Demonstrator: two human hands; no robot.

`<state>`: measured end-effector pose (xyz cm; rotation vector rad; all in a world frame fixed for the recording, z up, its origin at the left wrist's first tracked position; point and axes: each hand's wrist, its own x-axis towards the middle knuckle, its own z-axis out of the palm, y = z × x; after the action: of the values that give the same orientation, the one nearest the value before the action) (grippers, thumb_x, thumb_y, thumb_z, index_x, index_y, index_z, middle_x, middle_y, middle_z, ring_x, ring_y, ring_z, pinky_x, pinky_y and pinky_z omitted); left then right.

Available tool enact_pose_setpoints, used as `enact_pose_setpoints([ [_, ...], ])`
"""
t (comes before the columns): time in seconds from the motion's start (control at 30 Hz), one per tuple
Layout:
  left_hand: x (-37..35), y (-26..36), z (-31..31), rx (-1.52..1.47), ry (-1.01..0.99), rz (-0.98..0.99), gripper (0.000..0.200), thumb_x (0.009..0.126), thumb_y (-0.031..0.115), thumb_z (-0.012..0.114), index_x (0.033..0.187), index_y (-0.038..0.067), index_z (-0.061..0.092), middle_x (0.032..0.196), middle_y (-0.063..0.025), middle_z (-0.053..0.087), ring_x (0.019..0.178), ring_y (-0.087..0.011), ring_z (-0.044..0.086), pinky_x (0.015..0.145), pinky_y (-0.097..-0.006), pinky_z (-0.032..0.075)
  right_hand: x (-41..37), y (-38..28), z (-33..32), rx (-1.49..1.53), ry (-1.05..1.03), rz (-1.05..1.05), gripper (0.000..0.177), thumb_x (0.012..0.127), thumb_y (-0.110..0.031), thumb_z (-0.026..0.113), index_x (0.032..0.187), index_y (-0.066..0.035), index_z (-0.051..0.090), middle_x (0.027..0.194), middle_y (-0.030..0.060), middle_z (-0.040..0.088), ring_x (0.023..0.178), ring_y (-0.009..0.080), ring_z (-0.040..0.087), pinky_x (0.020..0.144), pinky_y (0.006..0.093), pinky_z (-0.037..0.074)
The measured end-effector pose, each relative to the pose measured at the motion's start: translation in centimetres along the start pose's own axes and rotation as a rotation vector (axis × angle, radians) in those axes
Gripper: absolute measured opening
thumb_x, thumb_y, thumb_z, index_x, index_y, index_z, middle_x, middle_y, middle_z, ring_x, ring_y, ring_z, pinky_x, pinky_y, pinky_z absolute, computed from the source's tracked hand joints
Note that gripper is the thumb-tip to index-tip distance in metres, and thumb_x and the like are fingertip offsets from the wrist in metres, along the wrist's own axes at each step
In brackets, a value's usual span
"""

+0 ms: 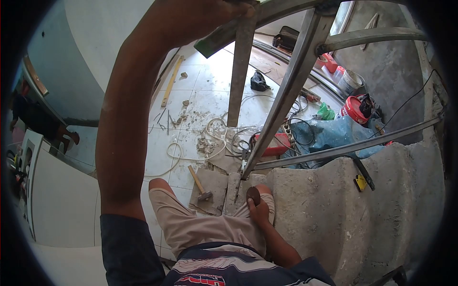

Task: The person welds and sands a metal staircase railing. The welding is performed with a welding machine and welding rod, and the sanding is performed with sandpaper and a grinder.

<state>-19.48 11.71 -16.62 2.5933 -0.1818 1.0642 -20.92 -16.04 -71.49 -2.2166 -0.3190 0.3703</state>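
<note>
My left hand (226,12) is raised at the top of the view, its fingers closed round the upper end of a flat metal bar (242,66), beside a curved metal rail (281,7). The bar hangs down over the tiled floor. Low in the view, by my knee, my right hand (259,211) grips a dark round disc (253,194). A slanting metal post (286,90) stands just beyond it, with its foot at the concrete step. On a slab between my legs lies a hammer (204,195) with a wooden handle.
Concrete steps (310,205) rise to the right, with a yellow and black tool (361,182) on them. Cables and rubble (207,145) litter the tiles. Behind the lower rail (353,148) are a blue sheet (334,133) and a red bucket (353,109). Another person (36,114) is at far left.
</note>
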Motion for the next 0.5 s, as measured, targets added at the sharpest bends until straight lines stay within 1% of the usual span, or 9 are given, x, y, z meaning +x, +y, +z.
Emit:
enact_pose_setpoints([
  [0.03, 0.0, 1.5, -0.3, 0.019, -0.02, -0.098, 0.014, 0.084, 0.008, 0.069, 0.093, -0.002, 0.075, 0.079, -0.0149, 0.073, 0.069, -0.0214, 0.067, 0.069, -0.0341, 0.053, 0.0, -0.1, -0.1, 0.006, -0.007, -0.004, 0.038, 0.089, -0.034, 0.064, 0.102, 0.001, 0.069, 0.087, 0.0238, 0.07, 0.086, 0.0406, 0.068, 0.076, 0.046, 0.05],
  [0.07, -0.2, 1.7, -0.2, 0.028, -0.032, -0.15, 0.014, 0.084, 0.008, 0.069, 0.093, -0.001, 0.075, 0.078, -0.0148, 0.073, 0.069, -0.0214, 0.067, 0.069, -0.034, 0.053, 0.0, -0.2, -0.1, 0.013, -0.015, -0.006, 0.04, 0.089, -0.036, 0.063, 0.102, 0.001, 0.068, 0.088, 0.025, 0.069, 0.087, 0.0427, 0.067, 0.077, 0.0482, 0.051],
  [0.1, -0.4, 2.0, -0.2, 0.038, -0.044, -0.201, 0.014, 0.084, 0.007, 0.069, 0.093, -0.001, 0.075, 0.078, -0.0147, 0.073, 0.069, -0.0215, 0.067, 0.069, -0.034, 0.053, -0.1, -0.1, -0.1, 0.012, -0.019, -0.003, 0.04, 0.089, -0.036, 0.063, 0.102, 0.001, 0.068, 0.088, 0.025, 0.069, 0.087, 0.0427, 0.067, 0.077, 0.0482, 0.051],
  [0.13, -1.0, 1.4, 0.1, 0.068, 0.002, -0.072, 0.014, 0.084, 0.007, 0.069, 0.093, -0.001, 0.075, 0.078, -0.0148, 0.073, 0.069, -0.0215, 0.066, 0.069, -0.0339, 0.053, -0.2, 0.0, 0.0, 0.018, -0.023, 0.007, 0.039, 0.089, -0.036, 0.063, 0.102, 0.001, 0.068, 0.088, 0.025, 0.069, 0.087, 0.0428, 0.067, 0.077, 0.0481, 0.051],
  [0.2, -1.4, 1.2, 0.4, 0.098, 0.052, 0.062, 0.014, 0.084, 0.007, 0.069, 0.093, -0.001, 0.076, 0.078, -0.0148, 0.073, 0.069, -0.0215, 0.066, 0.069, -0.0337, 0.053, -0.1, -0.2, -0.1, 0.024, -0.021, 0.013, 0.039, 0.089, -0.036, 0.063, 0.103, 0.001, 0.068, 0.088, 0.025, 0.069, 0.087, 0.0428, 0.067, 0.077, 0.048, 0.051],
  [0.27, -1.3, 1.1, 0.6, 0.102, 0.086, 0.051, 0.014, 0.084, 0.007, 0.069, 0.093, -0.001, 0.076, 0.078, -0.0148, 0.073, 0.069, -0.0213, 0.066, 0.069, -0.0335, 0.053, -0.2, -0.6, -0.2, 0.02, -0.012, 0.007, 0.037, 0.089, -0.031, 0.064, 0.105, 0.002, 0.069, 0.09, 0.0222, 0.071, 0.088, 0.0377, 0.069, 0.078, 0.0429, 0.051],
  [0.3, -1.1, 0.9, 0.6, 0.102, 0.097, 0.047, 0.014, 0.084, 0.007, 0.069, 0.093, -0.001, 0.076, 0.079, -0.0148, 0.073, 0.069, -0.0213, 0.066, 0.069, -0.0335, 0.053, -0.2, -0.5, -0.2, 0.02, -0.011, 0.008, 0.037, 0.089, -0.031, 0.064, 0.105, 0.002, 0.069, 0.09, 0.0222, 0.071, 0.088, 0.0377, 0.069, 0.078, 0.0429, 0.051],
  [0.37, 0.0, -1.0, 0.4, -0.043, -0.012, -0.016, 0.014, 0.084, 0.007, 0.069, 0.093, -0.002, 0.076, 0.079, -0.0148, 0.073, 0.07, -0.0209, 0.066, 0.069, -0.0334, 0.053, -0.1, -0.3, -0.1, 0.015, -0.018, 0.017, 0.037, 0.089, -0.031, 0.064, 0.105, 0.002, 0.069, 0.09, 0.0227, 0.071, 0.088, 0.0377, 0.069, 0.078, 0.0428, 0.05],
  [0.5, -0.9, 1.2, -0.3, -0.033, -0.01, -0.024, 0.014, 0.084, 0.007, 0.069, 0.094, -0.001, 0.076, 0.079, -0.0145, 0.073, 0.069, -0.0205, 0.066, 0.069, -0.0332, 0.053, -0.1, -0.4, -0.2, 0.025, -0.018, 0.018, 0.036, 0.089, -0.03, 0.064, 0.105, 0.002, 0.068, 0.09, 0.023, 0.071, 0.088, 0.0381, 0.069, 0.078, 0.043, 0.051],
])
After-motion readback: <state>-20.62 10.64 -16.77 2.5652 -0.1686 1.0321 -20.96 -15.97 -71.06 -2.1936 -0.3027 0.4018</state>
